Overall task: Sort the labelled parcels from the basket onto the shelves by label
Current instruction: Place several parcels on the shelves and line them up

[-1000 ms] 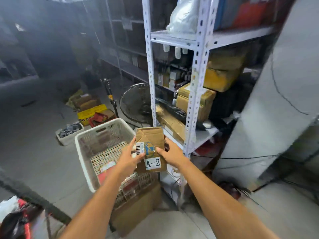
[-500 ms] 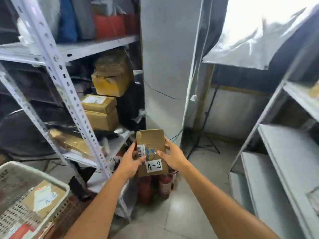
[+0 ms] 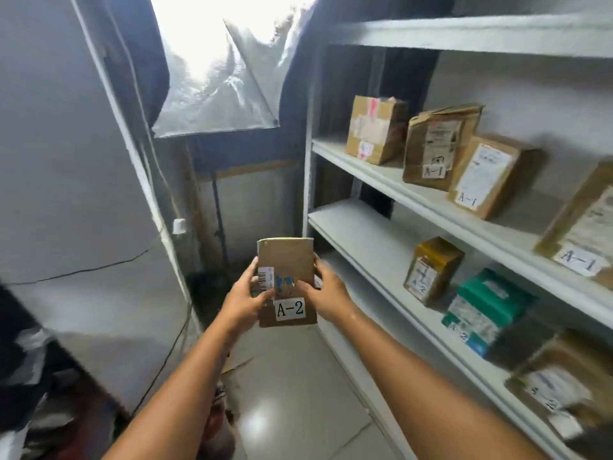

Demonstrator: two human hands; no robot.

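A flat brown parcel (image 3: 286, 280) marked A-2 is held upright in the air just below the middle of the view, with its label turned to the camera. It is gripped at both side edges. The left hand (image 3: 243, 302) is curled round its 9 o'clock edge, with the thumb laid on the front by the barcode (image 3: 265, 277). The right hand (image 3: 326, 293) is curled round its 3 o'clock edge, thumb likewise on the front. Both sets of fingers are clamped on the parcel, and their tips behind it are hidden.

From the parcel, a white rack (image 3: 306, 180) is seen between 1 and 4 o'clock. On the upper shelf (image 3: 371, 175), at 2 o'clock, three A-1 boxes (image 3: 491, 175) are stood beside a far box (image 3: 376, 134) whose label cannot be read. On the lower shelf (image 3: 358, 234), at 3 to 4 o'clock, a small box (image 3: 431, 270) and a green pack (image 3: 481, 310) are stood, both marked A-2. A blurred parcel (image 3: 557, 386) lies nearest the camera.

The sorting is judged to be part done: seven parcels are shelved and grouped by label where the labels can be read. The held parcel is near the lower shelf but not yet set down, and its place is judged to be the bare stretch at about 2 o'clock. The basket is not in view, so what is left cannot be counted.
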